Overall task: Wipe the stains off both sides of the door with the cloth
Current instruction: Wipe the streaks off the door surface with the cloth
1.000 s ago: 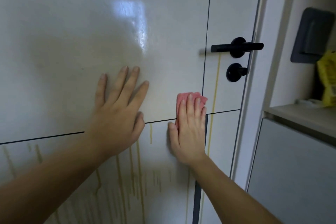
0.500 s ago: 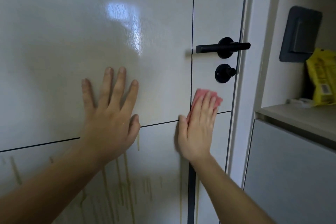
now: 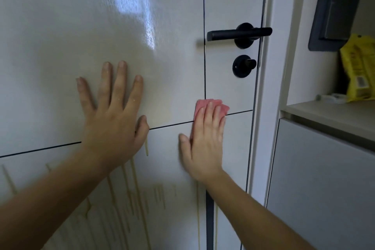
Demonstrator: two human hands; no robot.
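While the glossy white door with thin black grooves [image 3: 60, 26] fills most of the view, yellowish drip stains [image 3: 132, 195] run down its lower panel, below the horizontal groove; the left hand [image 3: 113, 119] lies flat on the door with straight, spread fingers and holds nothing; its palm crosses that groove and its heel covers the top of some streaks.

To the right, the right hand [image 3: 205, 144] presses a small pink cloth [image 3: 199, 105] against the door with flat, straight fingers kept close together; the cloth sits where the horizontal groove meets the vertical one, and only its upper edge shows above the fingertips.

Higher and further right, a matte black lever handle [image 3: 239, 33] is mounted on the door, with a round black lock knob [image 3: 243, 65] just below it; both are apart from the cloth. Beside the door stands the white door frame [image 3: 269, 107]; past it, a dark grey rectangular wall plate [image 3: 332, 18] hangs above a crumpled yellow plastic packet [image 3: 357, 69], which rests on a pale shelf [image 3: 328, 111]; a flat grey cabinet front [image 3: 324, 189] is under the shelf.
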